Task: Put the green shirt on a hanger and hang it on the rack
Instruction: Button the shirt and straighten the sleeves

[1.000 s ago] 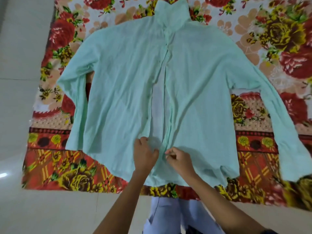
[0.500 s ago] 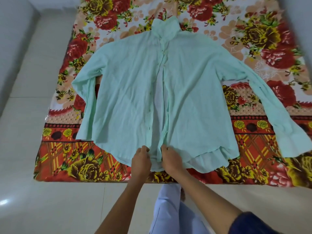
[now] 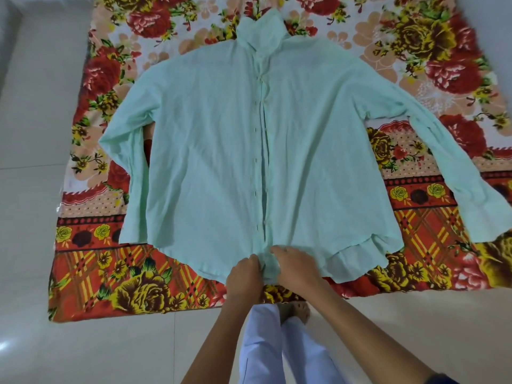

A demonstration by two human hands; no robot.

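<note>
A pale green shirt (image 3: 210, 151) lies flat, front up, on a flowered blanket, collar away from me and both sleeves spread out. Its two front panels meet along the button line. My left hand (image 3: 243, 278) and my right hand (image 3: 295, 268) sit side by side at the bottom hem, each pinching one edge of the front opening. No hanger or rack shows in the head view.
The flowered red, orange and yellow blanket (image 3: 133, 281) lies on a pale tiled floor (image 3: 33, 206). My legs in light trousers (image 3: 266, 347) and a bare foot stand at the blanket's near edge.
The gap between the two front panels has closed as my hands drew the edges together. Both hands slid down to the hem.
</note>
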